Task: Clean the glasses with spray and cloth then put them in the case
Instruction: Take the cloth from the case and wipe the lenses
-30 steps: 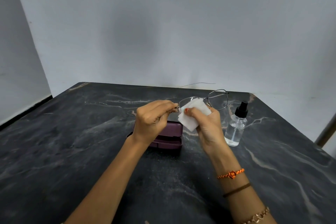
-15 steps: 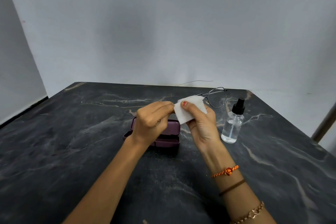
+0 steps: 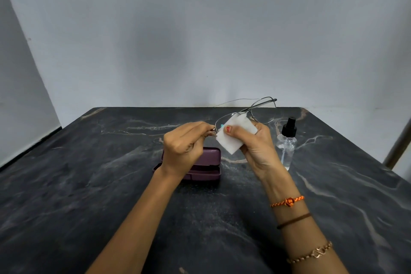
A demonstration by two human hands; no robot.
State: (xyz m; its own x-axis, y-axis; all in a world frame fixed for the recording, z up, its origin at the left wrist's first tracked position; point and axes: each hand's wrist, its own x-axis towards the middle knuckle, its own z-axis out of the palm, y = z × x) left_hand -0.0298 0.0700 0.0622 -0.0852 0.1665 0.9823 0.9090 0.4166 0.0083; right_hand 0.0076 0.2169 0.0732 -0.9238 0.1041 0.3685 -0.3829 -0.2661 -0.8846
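Observation:
Thin metal-framed glasses [image 3: 263,108] are held up above the dark marble table [image 3: 89,184]. My left hand [image 3: 184,147] pinches the frame at its left hinge. My right hand [image 3: 255,147] presses a folded white cloth [image 3: 231,140] around the left lens, thumb on the near side. The right lens sticks out bare beyond the cloth. A purple glasses case [image 3: 209,162] lies on the table below my left hand, partly hidden by it. A clear spray bottle [image 3: 287,144] with a black nozzle stands upright just right of my right hand.
The table's back edge meets a plain pale wall [image 3: 200,29]. A metal pole [image 3: 398,147] leans at the far right edge of the view.
The glasses have tilted, so the right lens now rises higher behind the cloth. The cloth has shifted over the left lens under my right thumb. Case and bottle have not moved.

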